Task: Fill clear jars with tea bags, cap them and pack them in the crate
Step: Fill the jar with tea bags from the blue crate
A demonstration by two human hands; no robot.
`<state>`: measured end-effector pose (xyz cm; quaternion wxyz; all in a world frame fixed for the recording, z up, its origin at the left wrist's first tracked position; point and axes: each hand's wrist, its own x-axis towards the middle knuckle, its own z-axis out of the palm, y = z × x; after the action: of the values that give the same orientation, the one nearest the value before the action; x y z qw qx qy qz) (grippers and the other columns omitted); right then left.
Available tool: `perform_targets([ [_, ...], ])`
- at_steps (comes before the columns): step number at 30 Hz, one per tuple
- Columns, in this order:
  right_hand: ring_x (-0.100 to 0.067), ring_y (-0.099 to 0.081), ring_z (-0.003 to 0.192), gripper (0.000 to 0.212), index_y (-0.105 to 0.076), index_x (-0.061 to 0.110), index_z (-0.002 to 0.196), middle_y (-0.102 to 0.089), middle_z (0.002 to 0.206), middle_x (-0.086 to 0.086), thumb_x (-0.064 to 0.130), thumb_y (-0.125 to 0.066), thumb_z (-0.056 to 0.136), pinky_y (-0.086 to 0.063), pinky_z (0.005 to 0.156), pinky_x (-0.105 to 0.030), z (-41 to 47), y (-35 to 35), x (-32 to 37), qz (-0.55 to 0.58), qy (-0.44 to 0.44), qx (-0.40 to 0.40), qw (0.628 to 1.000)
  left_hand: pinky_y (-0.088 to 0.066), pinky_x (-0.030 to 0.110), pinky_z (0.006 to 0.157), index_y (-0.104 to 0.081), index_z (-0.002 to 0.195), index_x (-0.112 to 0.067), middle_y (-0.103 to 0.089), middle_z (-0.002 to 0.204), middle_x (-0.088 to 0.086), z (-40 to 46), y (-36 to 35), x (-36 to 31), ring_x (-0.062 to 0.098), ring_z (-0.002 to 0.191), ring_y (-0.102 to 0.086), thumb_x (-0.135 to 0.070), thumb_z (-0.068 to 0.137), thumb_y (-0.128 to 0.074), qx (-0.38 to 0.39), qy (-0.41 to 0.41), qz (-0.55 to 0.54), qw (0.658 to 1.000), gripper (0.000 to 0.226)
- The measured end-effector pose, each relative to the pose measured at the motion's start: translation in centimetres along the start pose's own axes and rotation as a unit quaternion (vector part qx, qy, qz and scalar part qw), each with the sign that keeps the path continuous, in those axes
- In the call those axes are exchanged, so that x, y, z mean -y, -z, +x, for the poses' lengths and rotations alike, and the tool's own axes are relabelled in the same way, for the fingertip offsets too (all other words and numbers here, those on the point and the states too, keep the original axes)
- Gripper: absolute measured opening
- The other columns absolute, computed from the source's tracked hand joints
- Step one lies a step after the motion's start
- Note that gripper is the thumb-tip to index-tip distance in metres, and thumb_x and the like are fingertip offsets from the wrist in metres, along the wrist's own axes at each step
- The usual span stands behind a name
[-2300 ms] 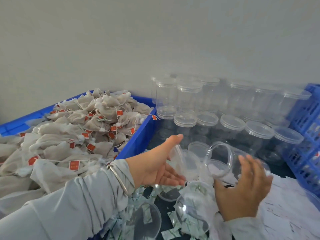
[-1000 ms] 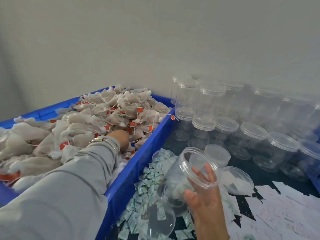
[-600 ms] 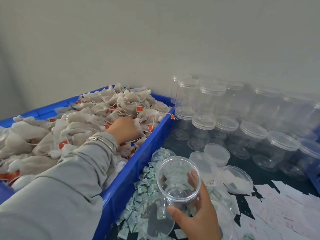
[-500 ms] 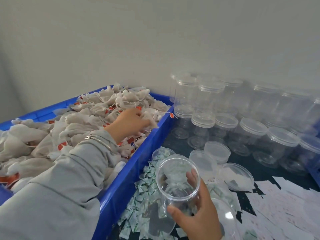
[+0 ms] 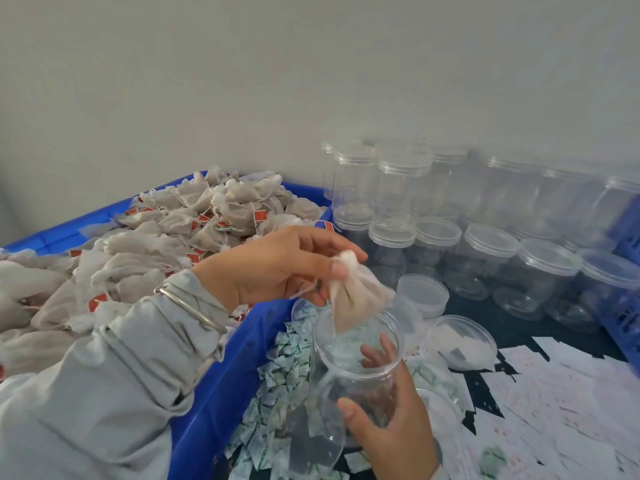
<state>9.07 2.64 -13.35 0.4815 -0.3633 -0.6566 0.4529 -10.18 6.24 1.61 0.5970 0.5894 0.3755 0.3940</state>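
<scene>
Left hand [image 5: 284, 268] pinches a tea bag [image 5: 353, 296] by its gathered top, the bag hanging with its lower end at the mouth of an open clear jar [image 5: 353, 362]. Right hand [image 5: 388, 431] grips that jar around its body, tilted, fingers wrapped round the far side. Blue bin [image 5: 221, 375] at left heaped with tea bags. Capped empty jars [image 5: 485, 237] stacked behind; loose lid [image 5: 464, 341] just beside.

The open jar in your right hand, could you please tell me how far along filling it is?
Just starting: the left hand pinches a tea bag at the mouth of the open jar, which the right hand holds and which looks empty. Filling and capping remain; many capped jars behind also look empty.
</scene>
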Motion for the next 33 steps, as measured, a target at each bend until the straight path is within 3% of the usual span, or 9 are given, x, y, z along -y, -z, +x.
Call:
perform_targets([
  [4,0.005,-0.058,0.109,0.087,-0.046,0.03,0.128,-0.059,0.117,0.031,0.049,-0.077,0.049,-0.05,0.081,-0.013,0.0,0.2,0.1,0.035,-0.005,0.017,0.999,-0.051,0.02,0.049,-0.076,0.093,-0.017,-0.07,0.082,0.004,-0.4,0.4,-0.4,0.011,0.054,-0.061,-0.033,0.053,-0.089,0.029,-0.026,-0.099,0.994,0.045],
  [6,0.005,-0.056,0.111,0.087,-0.047,0.037,0.124,-0.058,0.118,0.03,0.05,-0.078,0.043,-0.052,0.082,-0.019,0.0,0.2,0.0,0.028,-0.012,0.017,0.999,-0.05,0.019,0.048,-0.077,0.089,-0.019,-0.07,0.08,0.001,-0.4,0.5,-0.5,0.01,0.053,-0.06,-0.027,0.055,-0.085,0.0,-0.03,-0.091,0.995,0.036],
  [10,0.008,-0.056,0.109,0.085,-0.049,0.037,0.121,-0.06,0.116,0.028,0.054,-0.078,0.043,-0.047,0.076,-0.007,-0.2,0.0,-0.2,0.025,-0.01,-0.002,1.0,-0.05,0.018,0.048,-0.075,0.084,-0.017,-0.068,0.077,0.001,0.1,0.7,-0.1,0.009,0.054,-0.059,-0.017,0.078,-0.064,-0.094,-0.014,-0.076,0.993,0.013],
  [13,0.001,-0.058,0.11,0.087,-0.048,0.037,0.124,-0.06,0.119,0.023,0.057,-0.077,0.044,-0.051,0.081,-0.019,-0.2,0.0,-0.2,0.03,-0.02,-0.002,0.999,-0.051,0.019,0.048,-0.071,0.084,-0.014,-0.068,0.075,0.002,0.9,1.7,0.6,0.009,0.055,-0.061,-0.01,0.087,-0.063,-0.186,0.002,-0.044,0.981,0.01],
  [16,-0.011,-0.064,0.106,0.087,-0.048,0.033,0.127,-0.064,0.119,0.014,0.058,-0.075,0.047,-0.053,0.086,-0.036,-0.3,0.0,0.0,0.046,-0.029,0.007,0.998,-0.054,0.02,0.051,-0.067,0.083,-0.012,-0.067,0.074,0.003,1.7,3.6,1.5,0.009,0.057,-0.061,-0.003,0.09,-0.058,-0.314,0.009,-0.015,0.949,0.015],
  [21,-0.009,-0.064,0.104,0.086,-0.046,0.039,0.126,-0.063,0.118,0.014,0.061,-0.075,0.048,-0.054,0.082,-0.028,0.6,-0.6,1.1,0.056,-0.031,0.018,0.998,-0.048,0.016,0.048,-0.065,0.097,-0.013,-0.063,0.086,0.0,2.9,8.0,3.6,0.013,0.071,-0.059,0.0,0.09,-0.051,-0.463,0.027,0.153,0.872,0.02],
  [23,-0.006,-0.065,0.102,0.084,-0.047,0.036,0.125,-0.063,0.117,0.013,0.056,-0.08,0.05,-0.054,0.079,-0.024,1.1,-1.1,1.4,0.074,-0.044,0.027,0.996,-0.044,0.016,0.046,-0.061,0.114,-0.015,-0.062,0.1,-0.002,3.6,9.6,4.1,0.009,0.07,-0.056,-0.005,0.092,-0.048,-0.465,0.046,0.252,0.847,0.028],
  [28,0.004,-0.063,0.098,0.069,-0.048,0.033,0.121,-0.065,0.111,0.017,0.034,-0.072,0.057,-0.049,0.07,-0.011,1.5,-2.5,0.8,0.092,-0.064,0.027,0.993,-0.046,0.028,0.084,-0.042,0.14,-0.017,-0.049,0.138,0.011,6.6,10.9,5.1,0.021,0.111,-0.055,0.003,0.087,-0.048,-0.383,0.061,0.409,0.826,0.057],
  [33,0.001,-0.063,0.101,0.065,-0.05,0.032,0.12,-0.063,0.116,0.012,0.039,-0.078,0.062,-0.047,0.074,-0.011,2.2,-3.4,0.5,0.109,-0.07,0.009,0.992,-0.042,0.019,0.072,-0.026,0.147,-0.014,-0.054,0.131,0.011,9.6,10.9,6.7,0.016,0.087,-0.055,-0.006,0.095,-0.044,-0.307,0.089,0.529,0.786,0.056],
])
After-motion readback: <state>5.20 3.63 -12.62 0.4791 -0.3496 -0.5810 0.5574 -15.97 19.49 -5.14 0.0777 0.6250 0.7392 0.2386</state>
